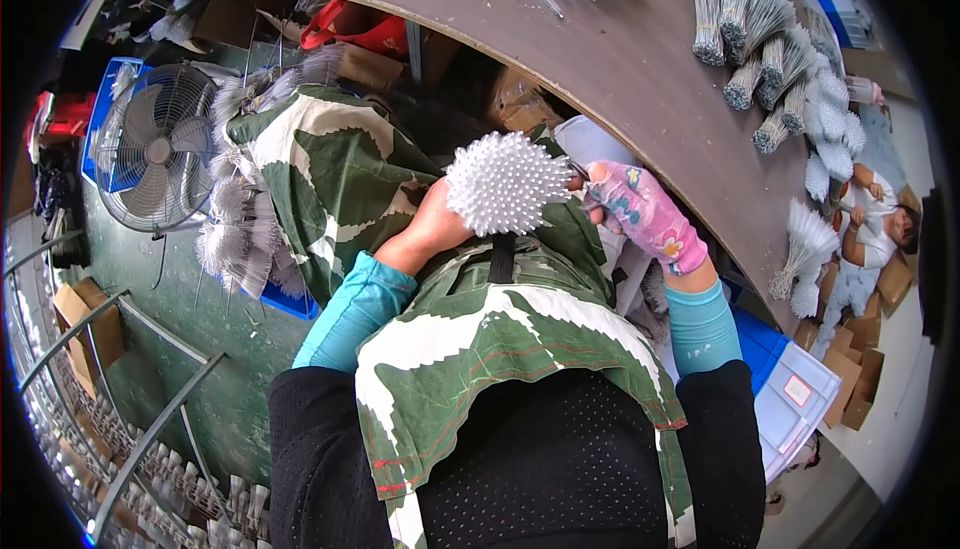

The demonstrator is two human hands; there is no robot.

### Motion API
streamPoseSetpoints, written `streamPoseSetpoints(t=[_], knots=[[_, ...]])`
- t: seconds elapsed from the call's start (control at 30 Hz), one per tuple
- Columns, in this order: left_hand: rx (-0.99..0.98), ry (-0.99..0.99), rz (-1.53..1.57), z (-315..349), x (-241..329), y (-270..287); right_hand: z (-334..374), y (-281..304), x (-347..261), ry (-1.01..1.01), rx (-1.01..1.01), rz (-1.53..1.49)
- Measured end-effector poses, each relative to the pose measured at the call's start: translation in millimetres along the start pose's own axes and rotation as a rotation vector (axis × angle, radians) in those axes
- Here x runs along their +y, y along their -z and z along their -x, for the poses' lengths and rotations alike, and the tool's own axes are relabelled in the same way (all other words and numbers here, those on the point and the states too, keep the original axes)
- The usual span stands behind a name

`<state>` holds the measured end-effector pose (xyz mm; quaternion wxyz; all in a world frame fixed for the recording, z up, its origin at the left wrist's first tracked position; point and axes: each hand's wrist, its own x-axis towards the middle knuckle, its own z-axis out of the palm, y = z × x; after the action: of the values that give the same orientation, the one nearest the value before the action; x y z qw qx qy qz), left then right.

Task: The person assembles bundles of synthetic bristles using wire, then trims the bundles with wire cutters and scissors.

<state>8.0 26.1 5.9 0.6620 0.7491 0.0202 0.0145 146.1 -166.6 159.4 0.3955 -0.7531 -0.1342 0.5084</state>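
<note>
A rounded bundle of thin brushes [508,184] faces up over my lap, its many white bristle tips packed into a dome. My left hand [436,221] is closed around its left side, with most of the fingers hidden behind the bundle. My right hand [640,211], in a pink flowered fingerless glove, is closed at the bundle's right edge. Something small and dark shows at its fingertips, too little to name. Below the bundle lies my green and white camouflage apron [440,324]; a dark strap runs down it.
A brown table [640,59] curves across the front, with wire brush bundles [745,9] at its right. Left are a floor fan [158,149], more brushes [235,239] by a blue crate, and a metal rack [150,429]. Blue and white bins [780,389] and another person [868,229] are right.
</note>
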Motion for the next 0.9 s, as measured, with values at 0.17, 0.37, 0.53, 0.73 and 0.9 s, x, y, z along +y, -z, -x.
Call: streamPoseSetpoints(t=[0.17,0.37,0.53,0.73,0.9], knots=[[0.031,-0.048,-0.086,0.4,5.6,1.2,0.1,0.4,2.6,-0.007,0.010,-0.038],[0.072,-0.105,-0.140,-1.7,-9.9,-4.9,12.5,-2.3,-14.7,0.013,0.052,-0.060],[0.112,0.039,-0.076,5.5,-15.7,-8.5,24.6,-4.2,-36.0,0.007,-0.101,-0.060],[0.152,0.019,-0.098,3.7,2.0,-13.4,17.1,-11.5,-46.8,-0.106,-0.151,0.238],[0.191,-0.021,-0.114,4.4,3.6,-14.1,12.6,-15.6,-46.7,-0.093,-0.104,0.469]])
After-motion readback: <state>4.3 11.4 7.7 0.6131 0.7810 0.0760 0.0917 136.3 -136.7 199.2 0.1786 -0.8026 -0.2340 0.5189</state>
